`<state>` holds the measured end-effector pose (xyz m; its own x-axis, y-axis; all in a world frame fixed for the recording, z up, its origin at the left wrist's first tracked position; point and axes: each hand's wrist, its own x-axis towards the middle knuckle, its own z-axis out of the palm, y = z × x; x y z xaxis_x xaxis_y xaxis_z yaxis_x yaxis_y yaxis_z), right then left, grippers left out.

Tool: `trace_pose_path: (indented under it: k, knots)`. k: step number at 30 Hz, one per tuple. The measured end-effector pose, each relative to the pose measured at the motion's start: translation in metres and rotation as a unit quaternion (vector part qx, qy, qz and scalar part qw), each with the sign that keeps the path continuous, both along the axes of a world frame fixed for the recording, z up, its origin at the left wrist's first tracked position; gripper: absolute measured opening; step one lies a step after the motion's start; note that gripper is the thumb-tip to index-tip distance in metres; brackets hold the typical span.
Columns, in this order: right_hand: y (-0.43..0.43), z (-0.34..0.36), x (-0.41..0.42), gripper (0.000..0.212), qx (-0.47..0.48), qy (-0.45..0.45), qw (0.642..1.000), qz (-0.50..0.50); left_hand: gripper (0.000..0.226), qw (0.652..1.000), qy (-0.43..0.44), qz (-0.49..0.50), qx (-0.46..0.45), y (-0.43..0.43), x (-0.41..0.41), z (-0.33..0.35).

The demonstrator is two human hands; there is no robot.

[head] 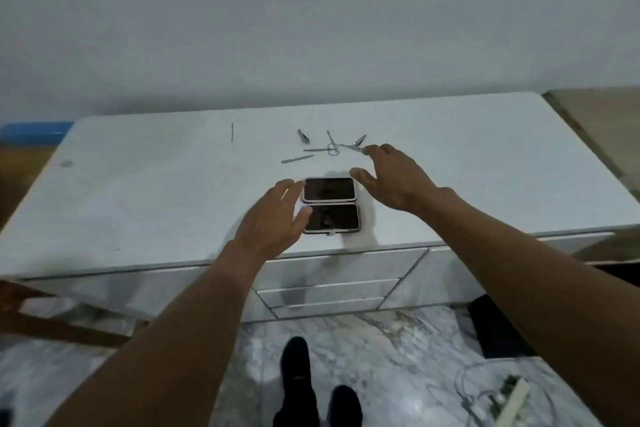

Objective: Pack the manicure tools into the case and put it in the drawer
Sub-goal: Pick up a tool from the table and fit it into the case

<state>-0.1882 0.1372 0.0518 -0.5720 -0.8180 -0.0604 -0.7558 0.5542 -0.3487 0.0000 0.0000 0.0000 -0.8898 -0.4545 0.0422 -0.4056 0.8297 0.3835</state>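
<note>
A dark manicure case [330,204] lies open flat near the front edge of the white cabinet top [156,191], its two halves one behind the other. Several metal tools lie behind it: small scissors [332,146], a nail clipper [303,136], a file [297,159] and another clipper [356,144]. A thin pin [232,132] lies apart to the left. My left hand [273,218] hovers open at the case's left edge. My right hand [391,177] is open to the right of the case, its fingertips reaching to the tool at the right end of the group.
White drawers [332,291] are stacked in the cabinet front below the case. A marble floor, my dark shoes [294,371], a cable and power strip [509,395] lie below. A wooden surface [602,114] stands at right, a blue object [34,130] at left.
</note>
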Motion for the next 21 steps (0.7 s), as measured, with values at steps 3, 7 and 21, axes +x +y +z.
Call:
trace_pose_path:
  k: [3, 7, 21]
  knots:
    - [-0.006, -0.011, -0.001, 0.057, 0.012, 0.001, 1.000, -0.006, 0.057, 1.000, -0.010, 0.011, 0.006, -0.005, 0.000, -0.015]
    - [-0.019, -0.026, 0.004, 0.054, 0.033, -0.009, 0.999, -0.003, 0.054, 1.000, -0.026, -0.014, -0.008, -0.009, 0.000, -0.031]
    - [-0.115, -0.029, -0.013, 0.041, 0.035, -0.003, 0.999, -0.012, 0.052, 1.000, 0.002, -0.009, -0.018, -0.028, 0.003, -0.050]
